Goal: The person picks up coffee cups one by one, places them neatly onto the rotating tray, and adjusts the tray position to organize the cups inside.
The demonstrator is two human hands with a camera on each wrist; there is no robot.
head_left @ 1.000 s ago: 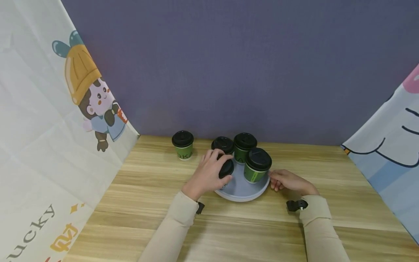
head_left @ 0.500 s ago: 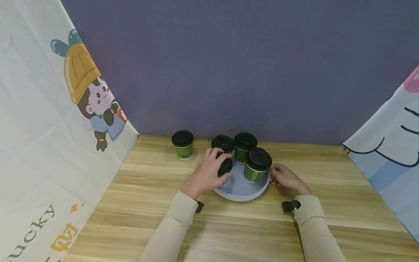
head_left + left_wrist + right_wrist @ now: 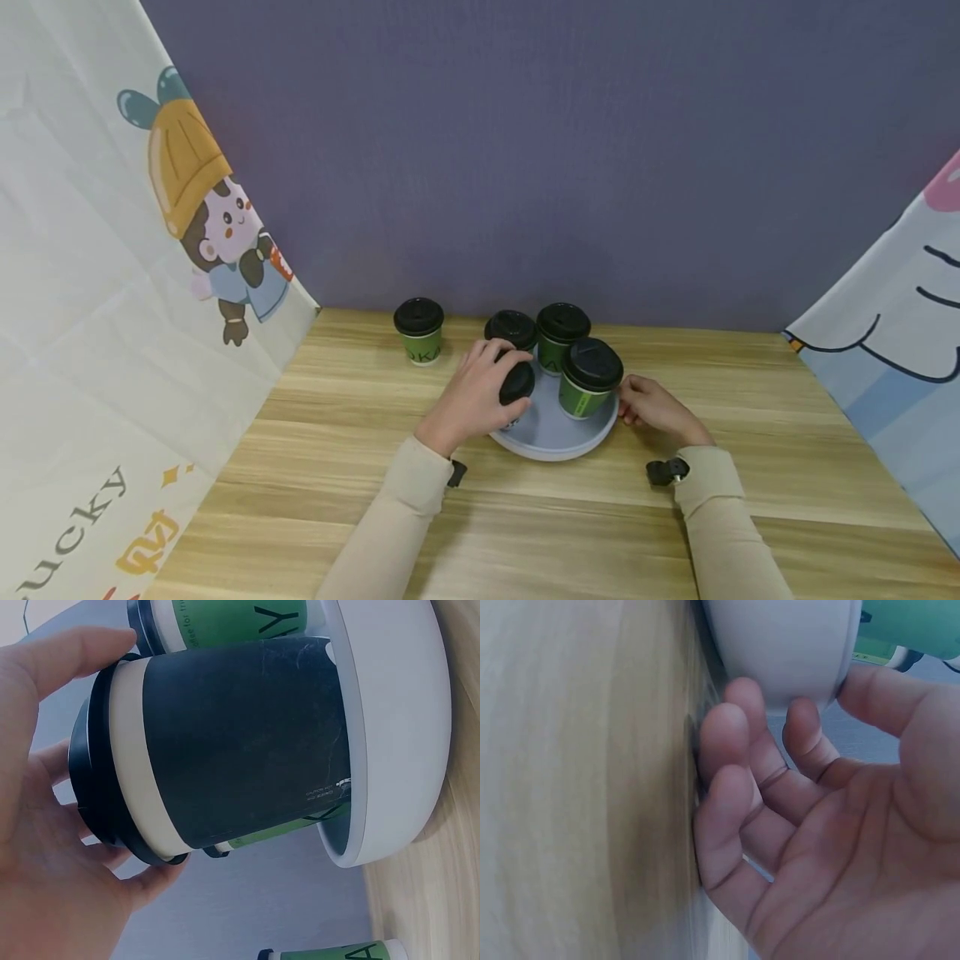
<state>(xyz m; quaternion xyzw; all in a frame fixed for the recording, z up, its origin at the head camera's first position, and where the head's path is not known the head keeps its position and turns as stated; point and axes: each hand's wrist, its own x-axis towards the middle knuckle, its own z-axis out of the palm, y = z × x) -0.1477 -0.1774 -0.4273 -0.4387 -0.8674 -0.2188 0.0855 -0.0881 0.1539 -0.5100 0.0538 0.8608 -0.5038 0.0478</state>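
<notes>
My left hand (image 3: 472, 396) grips a paper coffee cup (image 3: 247, 742) by its black lid, thumb and fingers spread round the lid's edge. This cup has a dark sleeve and stands at the left side of a round, pale tray (image 3: 551, 446) with a raised rim; its base is hidden behind the tray wall (image 3: 405, 735) in the left wrist view. Three green-sleeved cups with black lids share the tray: a back-left cup (image 3: 510, 327), a back cup (image 3: 562, 329) and a right-hand cup (image 3: 588, 383). At the tray's right edge my right hand (image 3: 660, 408) pinches the rim, its other fingers curled near the tabletop.
Another green lidded cup (image 3: 422, 333) stands on the wooden table (image 3: 540, 525), left of the tray. A purple-grey backdrop (image 3: 555, 158) rises behind the table's far edge. Printed cloths hang at both sides, the left cloth (image 3: 82, 275) showing a cartoon figure.
My right hand has shifted slightly forward and left along the tray's edge, then stayed still. My left hand and the cup it grips have barely moved.
</notes>
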